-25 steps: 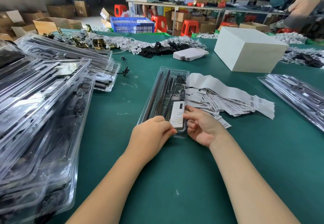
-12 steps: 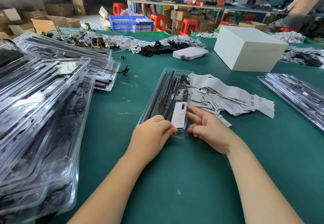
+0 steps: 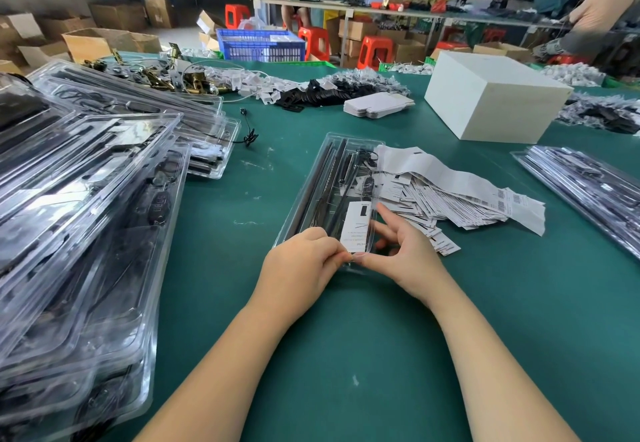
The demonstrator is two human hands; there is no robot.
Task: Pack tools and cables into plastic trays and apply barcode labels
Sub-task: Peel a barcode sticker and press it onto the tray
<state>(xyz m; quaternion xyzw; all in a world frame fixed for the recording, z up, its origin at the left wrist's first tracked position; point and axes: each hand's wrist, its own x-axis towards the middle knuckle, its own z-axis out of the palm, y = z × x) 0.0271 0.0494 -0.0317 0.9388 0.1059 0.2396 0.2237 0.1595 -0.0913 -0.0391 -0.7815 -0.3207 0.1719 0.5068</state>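
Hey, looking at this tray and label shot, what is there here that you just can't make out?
Head view, the only one:
- Text on the label: too small.
- Near edge of the tray: covered by the left hand and right hand.
- Whether the label is fully stuck down: cannot tell.
- Stacked trays at left: cut off by the frame edge, contents blurred by glare.
- Barcodes on the label pile: too small.

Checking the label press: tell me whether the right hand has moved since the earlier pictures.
Yes. The right hand slid off the clear plastic tray toward the tray's near corner; the tray stayed put.

Tray stacks (image 3: 79,234) left — labels (image 3: 450,199) right
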